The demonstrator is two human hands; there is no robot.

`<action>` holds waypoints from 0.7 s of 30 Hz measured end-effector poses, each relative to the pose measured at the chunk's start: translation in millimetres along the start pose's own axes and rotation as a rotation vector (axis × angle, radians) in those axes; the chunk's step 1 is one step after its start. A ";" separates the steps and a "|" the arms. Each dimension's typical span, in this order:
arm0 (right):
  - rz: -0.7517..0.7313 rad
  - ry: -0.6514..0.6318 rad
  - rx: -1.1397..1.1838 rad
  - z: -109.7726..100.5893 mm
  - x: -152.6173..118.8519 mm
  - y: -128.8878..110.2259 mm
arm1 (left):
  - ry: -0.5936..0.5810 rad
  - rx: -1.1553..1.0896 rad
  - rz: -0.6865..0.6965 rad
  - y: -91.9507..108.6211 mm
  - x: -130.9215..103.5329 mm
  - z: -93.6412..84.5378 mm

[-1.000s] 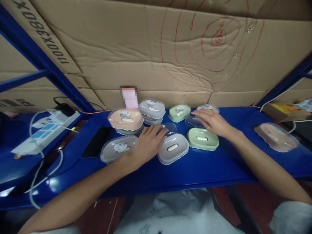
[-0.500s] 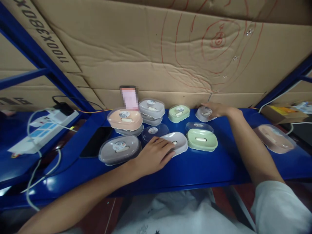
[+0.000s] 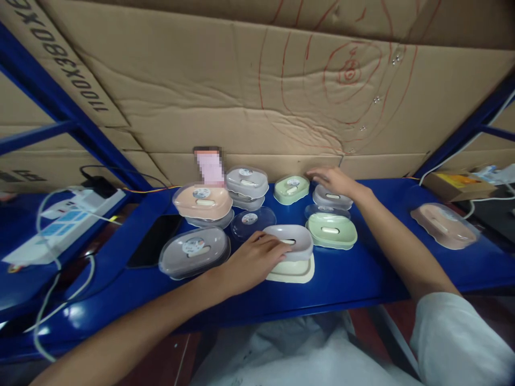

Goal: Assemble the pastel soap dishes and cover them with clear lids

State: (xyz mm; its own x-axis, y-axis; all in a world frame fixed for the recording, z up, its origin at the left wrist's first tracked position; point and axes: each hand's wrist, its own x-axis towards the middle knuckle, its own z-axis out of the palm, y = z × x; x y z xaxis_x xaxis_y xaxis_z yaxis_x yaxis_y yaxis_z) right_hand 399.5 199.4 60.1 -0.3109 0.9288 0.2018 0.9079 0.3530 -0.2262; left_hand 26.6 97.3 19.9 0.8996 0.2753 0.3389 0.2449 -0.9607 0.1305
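Grey tray (image 3: pixel 302 247) | left hand (image 3: pixel 254 262) grips it over cream base (image 3: pixel 300 272) | we should hold it level | right hand (image 3: pixel 336 181) at rear box (image 3: pixel 330 200), grip we cannot tell

Six gray oval dishes: the open gray dish (image 3: pixel 301 242) — taken as clock centre — plus a front gray dish (image 3: pixel 181 260) at 9 o'clock, a bottom gray dish (image 3: pixel 215 219) at 10, an upper gray dish (image 3: pixel 247 187) and an underlying gray dish (image 3: pixel 247 202) at 11, and a lone gray dish (image 3: pixel 333 203) between 1 and 2. Two peach: the stacked peach dish (image 3: pixel 189 203) at 10, the single peach dish (image 3: pixel 444 228) at 3. Two green: the lidded green dish (image 3: pixel 291 191) at 12, the open green dish (image 3: pixel 331 239) at 3. Two loose lids: left lid (image 3: pixel 251 225), 10; right lid (image 3: pixel 328 212), 2. One cream tray (image 3: pixel 298 272), 6. Two phones: propped phone (image 3: pixel 210 166), between 10 and 11; flat black phone (image 3: pixel 154 242), 9. One power strip (image 3: pixel 66 226), 9.
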 end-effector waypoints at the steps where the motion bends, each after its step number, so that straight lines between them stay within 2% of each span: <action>1: -0.041 0.003 -0.009 5.9 1.6 -10.0 | 0.005 0.017 0.002 1.0 -0.3 2.3; 5: -0.140 -0.012 -0.065 26.5 5.9 -42.7 | 0.143 0.174 0.010 6.4 -2.5 6.6; 7: -0.139 0.000 -0.072 28.5 7.1 -48.3 | 0.236 0.269 0.026 9.1 -4.0 5.2; 9: -0.117 0.033 -0.067 24.2 7.8 -47.2 | 0.275 0.319 0.075 11.4 -5.3 3.3; 11: -0.077 0.070 -0.056 15.9 8.1 -43.1 | 0.239 0.322 0.169 13.2 -6.4 2.8; 14: 0.005 0.111 -0.055 -0.8 7.0 -38.2 | 0.089 0.287 0.304 15.9 -7.3 6.0; 17: 0.098 0.126 -0.092 -21.7 0.7 -33.6 | 0.011 0.261 0.329 17.5 -7.0 10.0; 19: 0.166 0.075 -0.115 -36.1 -7.3 -26.9 | 0.017 0.254 0.322 17.4 -6.1 10.5; 21: 0.244 -0.046 -0.132 -46.6 -16.6 -16.6 | 0.016 0.245 0.324 17.0 -5.0 9.6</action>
State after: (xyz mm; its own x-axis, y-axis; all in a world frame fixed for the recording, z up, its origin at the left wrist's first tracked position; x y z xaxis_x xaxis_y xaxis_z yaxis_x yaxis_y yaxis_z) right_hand 402.7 172.8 104.9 -0.0887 0.9897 0.1127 0.9853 0.1038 -0.1359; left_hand 29.7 79.3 11.5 0.9393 -0.0447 0.3403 0.0300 -0.9770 -0.2110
